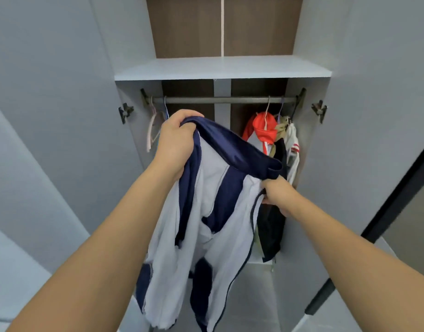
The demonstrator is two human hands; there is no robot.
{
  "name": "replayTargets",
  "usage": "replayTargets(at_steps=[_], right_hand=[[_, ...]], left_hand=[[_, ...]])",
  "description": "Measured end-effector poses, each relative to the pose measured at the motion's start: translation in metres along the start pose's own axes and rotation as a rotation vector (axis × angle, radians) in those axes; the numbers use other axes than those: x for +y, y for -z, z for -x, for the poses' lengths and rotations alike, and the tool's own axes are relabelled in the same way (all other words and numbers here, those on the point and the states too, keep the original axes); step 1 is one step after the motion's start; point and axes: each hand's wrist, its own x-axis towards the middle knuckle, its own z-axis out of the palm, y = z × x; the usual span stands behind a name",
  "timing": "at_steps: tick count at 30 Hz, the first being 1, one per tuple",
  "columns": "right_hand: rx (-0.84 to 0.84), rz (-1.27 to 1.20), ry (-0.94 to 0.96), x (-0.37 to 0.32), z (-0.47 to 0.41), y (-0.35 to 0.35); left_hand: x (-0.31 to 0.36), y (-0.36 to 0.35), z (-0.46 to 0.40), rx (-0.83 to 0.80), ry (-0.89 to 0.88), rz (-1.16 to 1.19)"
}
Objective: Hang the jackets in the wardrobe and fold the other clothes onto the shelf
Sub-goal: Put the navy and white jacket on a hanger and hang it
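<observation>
The left hand's [176, 142] grip is curled tight round the dark collar of a navy and white jacket [206, 224], fingers bunched over the fabric. The right hand's [276, 196] grip pinches the jacket's front edge lower and to the right. The jacket hangs open between and below both grips, lining outward. Beyond them the wardrobe rail [220, 100] carries a red garment [263, 128], above the right grip, and empty hangers [153, 125], just left of the left grip. The shelf [220, 68] lies above the rail.

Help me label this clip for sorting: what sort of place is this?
Probably a bedroom or dressing area, facing an open built-in wardrobe: a hanging rail with clothes on hangers, a shelf above, and open doors at both sides.
</observation>
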Motion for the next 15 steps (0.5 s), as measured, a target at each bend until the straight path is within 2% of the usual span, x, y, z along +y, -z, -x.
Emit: replayTargets(at_steps=[2,4,6,9,11,13,15], right_hand=[[0.019,-0.353,-0.095,-0.021,-0.030,-0.013],[-0.071,-0.526,-0.090,-0.045,-0.058,-0.023],[-0.130,-0.446,-0.006,-0.068,-0.083,-0.035],[0.044,-0.254,0.230,-0.096,-0.119,-0.060],[0.120,-0.140,0.297,-0.111,-0.142,-0.078],[0.168,-0.140,0.248,-0.123,-0.167,-0.095],[0.172,-0.275,0.135,-0.132,-0.191,-0.112]], left_hand=[[-0.019,0.004,-0.029,0.062,0.043,-0.123],[-0.041,0.016,-0.057,0.092,0.145,-0.276],[-0.062,0.031,-0.080,0.125,0.306,-0.334],[-0.096,0.050,-0.099,0.072,0.485,-0.397],[-0.119,0.057,-0.111,-0.030,0.596,-0.466],[-0.139,0.062,-0.126,-0.117,0.699,-0.514],[-0.157,0.066,-0.151,-0.194,0.775,-0.501]])
